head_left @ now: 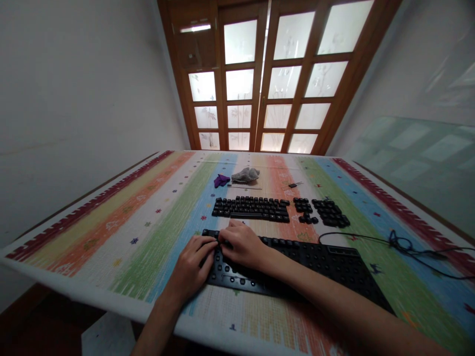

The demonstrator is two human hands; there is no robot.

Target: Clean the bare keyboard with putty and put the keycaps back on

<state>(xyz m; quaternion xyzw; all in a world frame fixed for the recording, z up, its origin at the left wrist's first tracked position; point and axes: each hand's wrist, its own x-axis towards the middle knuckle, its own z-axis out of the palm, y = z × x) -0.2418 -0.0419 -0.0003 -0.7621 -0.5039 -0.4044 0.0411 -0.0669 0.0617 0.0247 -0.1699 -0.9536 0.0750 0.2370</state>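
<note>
- Two bare forearms come in from the near edge, the right one slanting across the black keyboard, which lies at an angle on the striped tablecloth.
- Left hand now: over the board's left end, fingers bent, thumb low against its side.
- Right hand right beside it, curled, fingertips down at the board's upper left, almost meeting the left's; whether either pinches a keycap, I cannot tell, the fingers hide it.
- Across the board, small separate posts dot much of the face, with caps seated along the far row.
- Off its far side runs a black cable, looping into a tangle on the right.
- Just beyond, keycaps sit in keyboard order: a wide main block, a small middle cluster, a number-pad group.
- Farther out, a thin stick lies before a crumpled grey cloth, purple cloth just left, and a small dark tool with thin prongs off right.
- Way at the back, wooden doors with frosted panes let the light in.
</note>
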